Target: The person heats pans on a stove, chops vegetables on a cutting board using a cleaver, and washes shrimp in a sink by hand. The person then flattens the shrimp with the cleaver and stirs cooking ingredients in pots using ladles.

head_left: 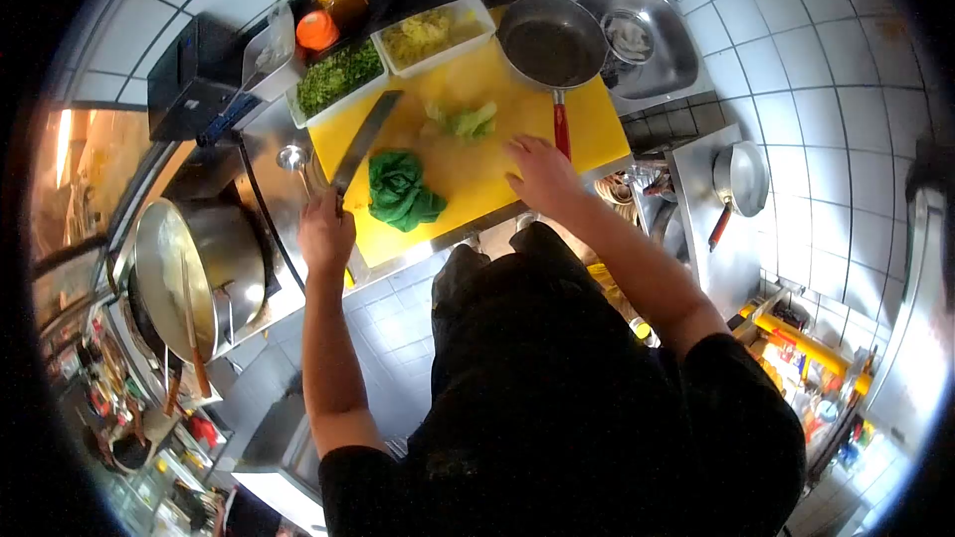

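My left hand (326, 234) is closed around the handle of a large knife (365, 142), whose blade points up and away over the left side of the yellow cutting board (468, 174). Just right of the knife lies a crumpled dark green bundle (403, 189) that looks like a cloth. Pale green leafy pieces (468, 121) sit near the board's middle. Over the board's right part, my right hand (542, 174) has its fingers apart and holds nothing. Beside it is the red handle of a frying pan (552, 40).
White containers of chopped greens (338, 80) and yellowish shreds (433, 37) line the board's far edge. A metal ladle (291, 157) lies left of the knife. At the left stands a big pot (234, 259); a sink (662, 50) is at the far right.
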Available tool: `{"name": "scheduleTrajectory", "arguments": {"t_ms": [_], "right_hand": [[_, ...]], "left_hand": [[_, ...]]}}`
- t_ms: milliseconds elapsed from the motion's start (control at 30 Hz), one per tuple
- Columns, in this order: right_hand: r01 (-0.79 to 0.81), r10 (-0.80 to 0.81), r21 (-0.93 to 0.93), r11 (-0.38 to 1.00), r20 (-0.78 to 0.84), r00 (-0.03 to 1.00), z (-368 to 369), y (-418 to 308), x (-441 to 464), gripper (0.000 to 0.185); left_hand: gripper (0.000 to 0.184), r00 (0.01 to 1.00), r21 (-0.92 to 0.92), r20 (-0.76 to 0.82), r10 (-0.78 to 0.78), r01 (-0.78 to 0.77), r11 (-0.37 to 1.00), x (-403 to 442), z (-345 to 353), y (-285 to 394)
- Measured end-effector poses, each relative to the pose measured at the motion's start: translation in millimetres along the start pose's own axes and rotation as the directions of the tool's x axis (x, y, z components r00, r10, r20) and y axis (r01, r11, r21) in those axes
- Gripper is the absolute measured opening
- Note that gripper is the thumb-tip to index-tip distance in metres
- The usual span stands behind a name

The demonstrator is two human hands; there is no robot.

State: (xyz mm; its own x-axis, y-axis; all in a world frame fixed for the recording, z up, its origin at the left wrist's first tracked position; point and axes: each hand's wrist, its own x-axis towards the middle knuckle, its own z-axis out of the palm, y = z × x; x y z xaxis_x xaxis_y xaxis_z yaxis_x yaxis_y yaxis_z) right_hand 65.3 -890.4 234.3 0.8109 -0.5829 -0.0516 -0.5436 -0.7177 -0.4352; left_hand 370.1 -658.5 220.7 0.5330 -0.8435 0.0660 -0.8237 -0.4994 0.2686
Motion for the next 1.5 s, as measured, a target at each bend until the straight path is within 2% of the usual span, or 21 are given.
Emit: {"name": "scheduleTrajectory", "arguments": {"t_ms": [100,167,233,300,367,433,467,500,567,600,733,833,867,1000,1100,1200,1300,1400,1467,1500], "right_hand": [[0.097,-0.094,-0.060,0.994,0.041,0.995,8.2,10.3,44.5,0.038],[0.153,-0.149,-0.104,0.983,0.049,0.988,16.5,16.6,70.8,0.038],[0.176,-0.169,-0.116,0.978,0.066,0.983,21.2,17.4,88.9,0.038],[0.171,-0.163,-0.096,0.981,0.085,0.983,24.9,16.5,105.8,0.038],[0.287,-0.281,-0.089,0.954,0.078,0.957,47.2,31.7,114.9,0.049],[0.354,-0.340,-0.095,0.930,0.137,0.930,57.8,42.9,123.8,0.056],[0.368,-0.342,-0.105,0.924,0.201,0.918,59.6,47.3,130.2,0.057],[0.376,-0.337,-0.117,0.919,0.259,0.905,59.5,50.5,133.6,0.059],[0.274,-0.220,-0.147,0.950,0.302,0.927,48.8,48.6,137.6,0.056],[0.223,-0.161,-0.167,0.960,0.320,0.933,44.8,47.5,138.7,0.055],[0.093,-0.022,-0.271,0.958,0.256,0.966,41.5,45.0,137.2,0.052],[0.077,-0.008,-0.311,0.947,0.217,0.976,35.6,34.6,134.0,0.051],[0.061,-0.001,-0.303,0.951,0.194,0.981,35.4,31.9,134.2,0.051],[0.027,-0.023,-0.216,0.976,0.020,1.000,51.5,32.0,141.6,0.049],[0.044,-0.015,-0.195,0.980,0.147,0.989,55.0,31.1,151.9,0.043],[0.143,-0.044,-0.404,0.904,0.245,0.969,57.5,23.8,158.4,0.036],[0.167,-0.089,-0.491,0.855,0.179,0.980,62.6,15.6,172.5,0.027],[0.196,-0.229,-0.428,0.882,-0.028,0.973,55.8,5.4,169.5,0.024],[0.086,-0.089,-0.040,0.996,-0.100,0.991,42.6,-7.8,158.7,0.025],[0.026,-0.008,0.161,0.987,-0.111,0.994,38.6,-14.6,149.5,0.026]], "left_hand": [[0.029,0.981,-0.236,0.065,-0.184,0.194,0.952,-58.4,-0.6,11.6],[0.026,0.983,-0.283,-0.017,-0.182,0.170,0.944,-92.7,0.3,33.7],[0.024,0.964,-0.398,0.033,-0.265,0.256,0.881,-111.7,-8.6,70.5],[0.025,0.884,-0.515,0.281,-0.374,0.468,0.718,-137.0,5.5,85.3],[0.027,0.782,-0.593,0.469,-0.411,0.624,0.510,-149.6,14.7,92.7],[0.029,0.847,-0.569,0.368,-0.385,0.532,0.627,-166.3,36.3,78.7],[0.029,0.804,-0.581,0.376,-0.461,0.592,0.559,-172.9,46.7,64.1],[0.028,0.816,-0.546,0.344,-0.465,0.576,0.608,-160.3,28.5,69.9],[0.032,0.852,-0.535,0.246,-0.462,0.517,0.668,-152.2,27.5,65.7],[0.030,0.840,-0.523,0.233,-0.490,0.533,0.665,-144.2,23.1,69.8],[0.027,0.903,-0.415,0.027,-0.428,0.400,0.818,-129.9,32.3,68.2],[0.028,0.910,-0.415,-0.010,-0.414,0.373,0.830,-126.2,30.4,83.3],[0.028,0.908,-0.459,0.066,-0.415,0.397,0.795,-127.1,31.0,86.6],[0.026,0.910,-0.541,0.143,-0.390,0.402,0.739,-132.6,32.5,106.4],[0.026,0.894,-0.550,0.179,-0.410,0.437,0.712,-143.1,37.9,109.4],[0.027,0.888,-0.507,0.171,-0.427,0.450,0.735,-151.0,34.4,108.9],[0.026,0.869,-0.542,0.112,-0.482,0.460,0.703,-159.7,37.2,102.9],[0.025,0.890,-0.505,0.113,-0.442,0.434,0.746,-160.2,30.6,98.1],[0.025,0.906,-0.490,0.123,-0.406,0.411,0.769,-157.5,27.7,95.3],[0.025,0.913,-0.484,0.129,-0.387,0.398,0.779,-156.6,27.7,94.0]]}}
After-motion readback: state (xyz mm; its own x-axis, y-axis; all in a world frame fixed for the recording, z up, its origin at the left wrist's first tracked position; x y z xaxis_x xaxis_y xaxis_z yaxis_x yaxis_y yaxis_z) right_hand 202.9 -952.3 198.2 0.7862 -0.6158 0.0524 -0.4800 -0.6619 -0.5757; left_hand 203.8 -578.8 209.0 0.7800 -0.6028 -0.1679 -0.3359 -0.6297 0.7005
